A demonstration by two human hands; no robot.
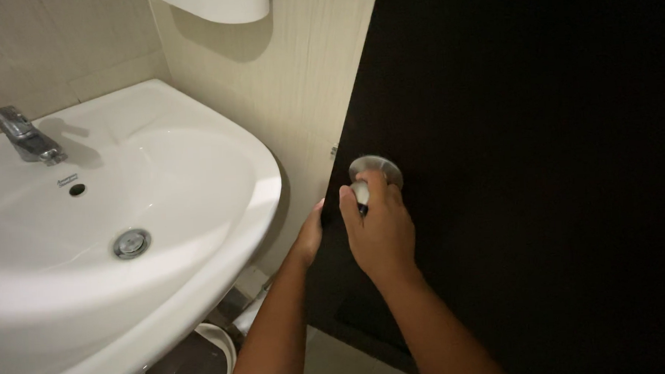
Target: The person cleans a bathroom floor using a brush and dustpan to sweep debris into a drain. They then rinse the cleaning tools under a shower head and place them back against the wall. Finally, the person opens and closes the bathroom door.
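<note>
- Right hand (pixel 379 230) wraps tight around the knob (pixel 375 170) on the dark door (pixel 534 186), right of the sink (pixel 124 218).
- Left hand (pixel 310 233) grips the door's edge, fingers hidden.
- Knob looks rigid, smooth, likely slippery; best grasped fully around.

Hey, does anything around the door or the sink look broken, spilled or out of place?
Nothing stands out. The right hand grips the round door knob, the left hand holds the dark door's edge, and the white sink looks dry.

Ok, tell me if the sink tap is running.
Off: no water falls from the tap, and the basin around the drain looks dry.
</note>
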